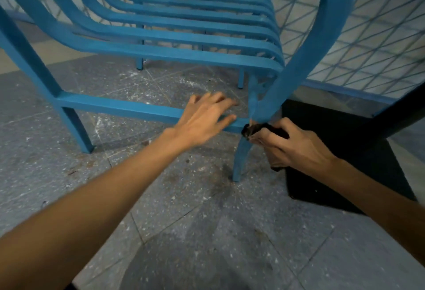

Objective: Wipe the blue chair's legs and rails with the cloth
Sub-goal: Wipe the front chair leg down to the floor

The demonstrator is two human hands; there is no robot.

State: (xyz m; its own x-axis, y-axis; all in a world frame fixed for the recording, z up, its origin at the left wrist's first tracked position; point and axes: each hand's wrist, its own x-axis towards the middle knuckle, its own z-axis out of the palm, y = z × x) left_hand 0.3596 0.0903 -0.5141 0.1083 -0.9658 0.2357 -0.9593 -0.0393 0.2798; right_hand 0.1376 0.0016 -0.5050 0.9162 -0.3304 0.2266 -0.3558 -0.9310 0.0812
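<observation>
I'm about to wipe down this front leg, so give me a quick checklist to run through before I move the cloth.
1. Cloth gripped in the right hand: ok.
2. Cloth placed where the lower rail meets the front leg: ok.
3. Left hand steadying the rail: cannot tell; its fingers are straight and blurred over the rail.
4. Leg below the cloth unobstructed down to the floor: ok.
5. Clean side of the cloth facing the chair: cannot tell; it is dark and bunched.
</observation>
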